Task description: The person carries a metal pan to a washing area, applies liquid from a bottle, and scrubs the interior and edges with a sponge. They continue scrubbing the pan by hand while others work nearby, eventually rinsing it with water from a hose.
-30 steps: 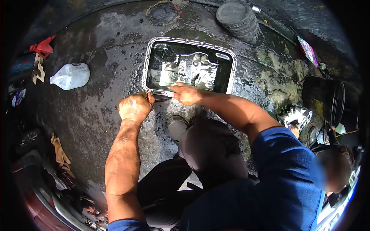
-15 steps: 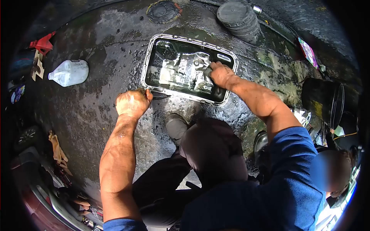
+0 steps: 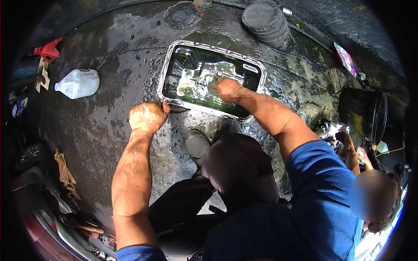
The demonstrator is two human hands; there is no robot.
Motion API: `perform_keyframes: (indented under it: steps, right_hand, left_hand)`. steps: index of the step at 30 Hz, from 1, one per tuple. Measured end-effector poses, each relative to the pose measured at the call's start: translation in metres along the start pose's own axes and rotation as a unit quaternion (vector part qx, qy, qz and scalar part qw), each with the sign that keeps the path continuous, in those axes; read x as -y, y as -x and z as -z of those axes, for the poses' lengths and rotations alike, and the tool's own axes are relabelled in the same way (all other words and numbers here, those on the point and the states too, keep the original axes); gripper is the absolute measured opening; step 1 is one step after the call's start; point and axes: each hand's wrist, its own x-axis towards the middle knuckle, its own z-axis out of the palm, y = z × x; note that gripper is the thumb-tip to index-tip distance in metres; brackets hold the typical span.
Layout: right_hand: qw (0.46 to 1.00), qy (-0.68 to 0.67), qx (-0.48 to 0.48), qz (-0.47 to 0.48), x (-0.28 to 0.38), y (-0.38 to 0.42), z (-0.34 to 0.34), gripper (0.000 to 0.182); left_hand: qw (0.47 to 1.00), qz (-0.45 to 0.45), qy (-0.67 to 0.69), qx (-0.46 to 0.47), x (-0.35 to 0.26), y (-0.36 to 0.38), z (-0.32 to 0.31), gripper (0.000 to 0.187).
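Note:
A metal oil pan (image 3: 163, 74) with bolt holes around its rim lies on the wet, dark floor, its inside shiny and wet. My left hand (image 3: 148, 116) is closed at the pan's lower-left corner, with the thumb against the rim; its fingertips are hidden. Inside the pan, my right hand (image 3: 229, 89) presses a small greyish-green pad (image 3: 213, 86) onto the middle of the bottom. The fingers cover most of that pad. A dark curved object (image 3: 178, 108) shows partly under the pan's near edge.
A whitish plastic jug (image 3: 79, 83) lies to the left, near a red stand (image 3: 49, 50). Beyond the pan are a dark bucket (image 3: 265, 24) and a round black lid-like object (image 3: 182, 15). A black bucket (image 3: 363, 114) and another person (image 3: 348, 150) handling metal parts are at right.
My right hand has moved left with the pad, from the pan's right side to its middle. My left hand stays at the corner. The other person's arms have come into view at right.

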Motion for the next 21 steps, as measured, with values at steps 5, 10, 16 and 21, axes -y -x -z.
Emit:
perform_keyframes:
  steps: [5, 10, 16, 21]
  right_hand:
    - [0.964, -0.249, 0.088, -0.024, 0.026, 0.023, -0.009, 0.041]
    - [0.980, 0.094, 0.167, 0.056, -0.001, 0.088, 0.033, 0.028]
    - [0.979, 0.204, 0.006, -0.023, -0.040, 0.052, 0.082, 0.026]
    - [0.990, 0.067, 0.122, 0.000, -0.005, 0.073, 0.050, 0.028]
  left_hand:
    - [1.000, 0.013, -0.005, 0.025, 0.001, 0.000, 0.002, 0.043]
    - [1.000, 0.003, 0.000, 0.018, 0.002, -0.002, 0.002, 0.043]
    - [0.999, 0.032, 0.007, 0.024, -0.006, 0.000, 0.007, 0.042]
    - [0.998, 0.023, 0.026, 0.043, -0.001, 0.001, 0.005, 0.044]
